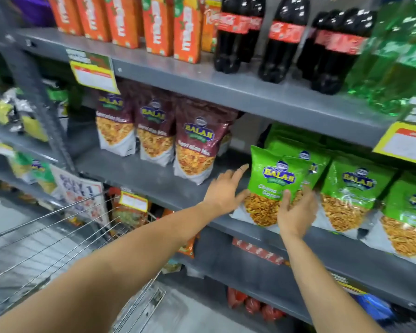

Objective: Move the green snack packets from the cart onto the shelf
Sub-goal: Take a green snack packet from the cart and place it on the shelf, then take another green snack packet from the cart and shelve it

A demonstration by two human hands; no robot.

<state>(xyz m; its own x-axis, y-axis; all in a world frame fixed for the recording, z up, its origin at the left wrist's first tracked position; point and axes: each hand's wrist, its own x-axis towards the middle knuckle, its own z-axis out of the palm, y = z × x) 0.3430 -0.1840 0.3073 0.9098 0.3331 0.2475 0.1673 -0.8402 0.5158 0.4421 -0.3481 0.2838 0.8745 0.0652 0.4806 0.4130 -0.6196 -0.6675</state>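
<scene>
Hands meet at a green snack packet (271,186) standing on the grey shelf (154,174), beside other green packets (351,195). The right hand (296,212) cups its lower front; the left hand (223,191) lies open, fingers spread, touching its left edge

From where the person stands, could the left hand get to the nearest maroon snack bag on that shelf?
Probably yes. The left hand rests by the green packet, and the nearest maroon bag stands just to its left on the same shelf, with only bare shelf between them.

Shop, stocked shelves (238,92), price tags (94,73), cart (58,236)
</scene>
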